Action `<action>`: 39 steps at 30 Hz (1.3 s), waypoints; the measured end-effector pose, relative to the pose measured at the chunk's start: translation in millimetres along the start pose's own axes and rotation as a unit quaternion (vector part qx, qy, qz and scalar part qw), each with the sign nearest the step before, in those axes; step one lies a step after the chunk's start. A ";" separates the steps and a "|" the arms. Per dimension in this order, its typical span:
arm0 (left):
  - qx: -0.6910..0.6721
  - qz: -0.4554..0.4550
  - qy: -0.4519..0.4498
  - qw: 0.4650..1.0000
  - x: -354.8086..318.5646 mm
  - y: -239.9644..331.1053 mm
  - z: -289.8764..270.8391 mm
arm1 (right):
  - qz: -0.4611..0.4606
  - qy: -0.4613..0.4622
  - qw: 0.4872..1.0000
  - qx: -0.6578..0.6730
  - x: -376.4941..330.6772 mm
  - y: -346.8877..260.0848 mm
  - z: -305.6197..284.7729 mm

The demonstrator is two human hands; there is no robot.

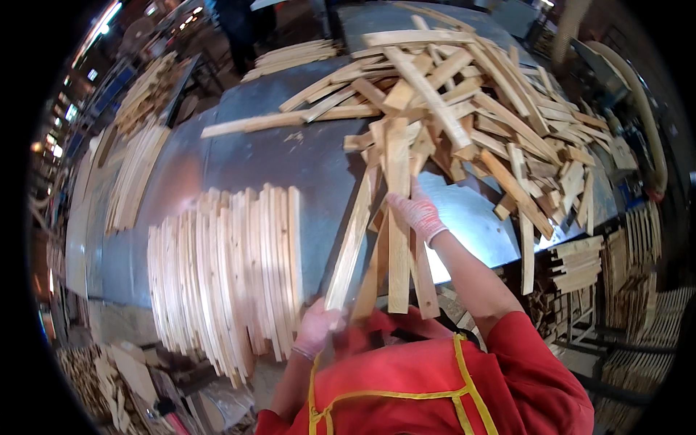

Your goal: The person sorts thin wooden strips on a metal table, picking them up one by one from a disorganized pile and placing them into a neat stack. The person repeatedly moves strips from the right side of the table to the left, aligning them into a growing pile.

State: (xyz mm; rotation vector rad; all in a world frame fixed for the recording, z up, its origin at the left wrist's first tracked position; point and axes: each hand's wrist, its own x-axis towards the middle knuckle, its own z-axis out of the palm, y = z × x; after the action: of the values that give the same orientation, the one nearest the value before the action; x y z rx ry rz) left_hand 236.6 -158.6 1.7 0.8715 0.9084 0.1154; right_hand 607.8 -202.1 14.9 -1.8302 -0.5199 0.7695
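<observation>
My gloved right hand [417, 212] rests on a bundle of long wooden slats [397, 239] that hangs over the near edge of the metal table [290, 156]. My gloved left hand [319, 328] grips the near end of one slanted slat [350, 243], low by my red top. A big loose heap of wooden slats [464, 94] covers the far right of the table. On the left lies a neat row of curved slats [225, 272] side by side.
More slat stacks [130, 177] line the left side and another pile [293, 56] sits at the far edge. Stacked wood pieces [580, 264] stand at the right below the table. A hose [641, 109] curves at the far right. A person [235, 25] stands beyond the table.
</observation>
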 end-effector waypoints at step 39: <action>0.473 0.318 0.441 0.694 -73.7 -94.3 -23.3 | 0.016 -0.226 0.955 -0.190 -77.2 27.8 184.9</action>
State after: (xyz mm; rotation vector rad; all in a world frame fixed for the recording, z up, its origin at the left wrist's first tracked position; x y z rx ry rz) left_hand 148.5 -238.7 -24.5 2.2114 1.5572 0.7789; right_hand 421.7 -143.1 -38.1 -2.0159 -0.9911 1.1848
